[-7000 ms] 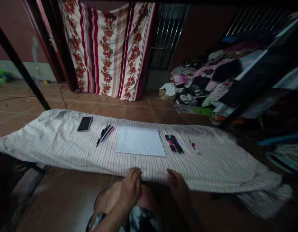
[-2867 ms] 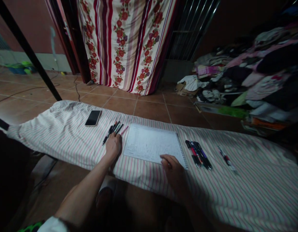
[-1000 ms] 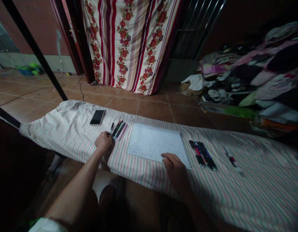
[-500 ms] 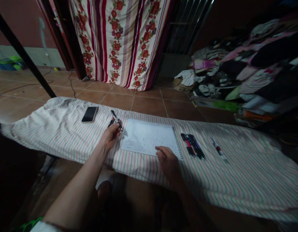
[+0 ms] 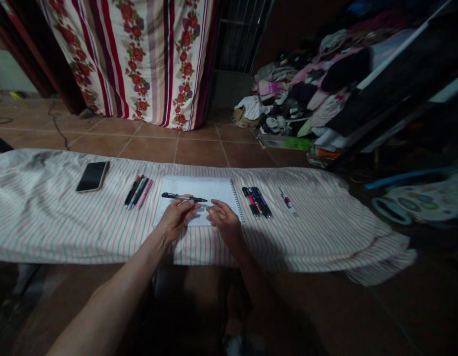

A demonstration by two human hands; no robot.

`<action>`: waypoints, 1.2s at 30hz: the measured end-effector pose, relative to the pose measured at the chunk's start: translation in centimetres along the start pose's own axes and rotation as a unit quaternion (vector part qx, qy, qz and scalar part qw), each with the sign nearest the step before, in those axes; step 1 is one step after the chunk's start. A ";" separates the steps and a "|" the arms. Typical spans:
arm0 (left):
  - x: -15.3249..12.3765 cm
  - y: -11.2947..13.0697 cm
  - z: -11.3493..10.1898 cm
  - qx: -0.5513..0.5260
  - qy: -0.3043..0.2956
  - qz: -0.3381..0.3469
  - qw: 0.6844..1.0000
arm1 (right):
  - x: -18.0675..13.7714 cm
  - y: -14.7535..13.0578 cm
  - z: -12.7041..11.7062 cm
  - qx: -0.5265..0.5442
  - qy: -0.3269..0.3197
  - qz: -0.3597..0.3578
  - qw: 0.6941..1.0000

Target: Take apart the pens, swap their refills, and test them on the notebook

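A black pen (image 5: pixel 170 195) is held level above the notebook, pinched between the thumb and fingers of my left hand (image 5: pixel 178 213). Its tip points toward my right hand (image 5: pixel 226 218), whose fingers are apart and hold nothing, just beside the tip. Under both hands lies the spiral notebook (image 5: pixel 214 185), open at a pale page with its coil on the right. Left of it are several pens (image 5: pixel 138 192), one of them pink. To the right, several dark pens (image 5: pixel 257 201) with red and purple parts lie close together.
A phone (image 5: pixel 92 176) lies on the left of the striped cloth (image 5: pixel 310 232). One more pen (image 5: pixel 287 200) lies alone on the right. Beyond are a floral curtain (image 5: pixel 155 64) and a heap of clothes (image 5: pixel 306 94) on the tiled floor.
My left hand has moved right from the left pens to over the notebook, with a pen in it. My right hand has lifted and opened near the pen tip. The view has turned right.
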State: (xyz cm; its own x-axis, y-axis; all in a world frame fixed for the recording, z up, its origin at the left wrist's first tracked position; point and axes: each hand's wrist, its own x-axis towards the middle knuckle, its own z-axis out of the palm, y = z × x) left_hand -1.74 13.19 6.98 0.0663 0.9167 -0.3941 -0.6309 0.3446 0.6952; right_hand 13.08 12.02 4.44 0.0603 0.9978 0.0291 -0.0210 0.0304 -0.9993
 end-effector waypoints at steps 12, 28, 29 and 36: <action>0.1 -2.8 1.9 0.033 -0.015 -0.009 0.999 | 0.2 -0.4 -0.8 0.042 0.041 0.030 0.998; -0.9 -1.9 2.2 0.009 -0.036 -0.028 0.999 | 0.1 -1.5 -1.6 0.143 0.026 0.054 0.988; -0.9 -1.8 2.1 0.008 -0.039 -0.026 0.999 | 0.1 -1.5 -1.5 0.158 0.025 0.063 0.985; -1.3 -1.5 1.7 0.015 -0.046 -0.009 0.999 | -0.2 -1.8 -1.2 0.213 0.020 0.099 0.972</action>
State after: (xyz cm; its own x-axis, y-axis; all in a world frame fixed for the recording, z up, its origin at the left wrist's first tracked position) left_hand 0.44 11.81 7.43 0.1482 0.9247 -0.3506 -0.6064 0.3651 0.7064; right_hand 14.31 11.71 6.24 0.0515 0.9837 -0.1722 -0.4474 -0.1314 -0.8846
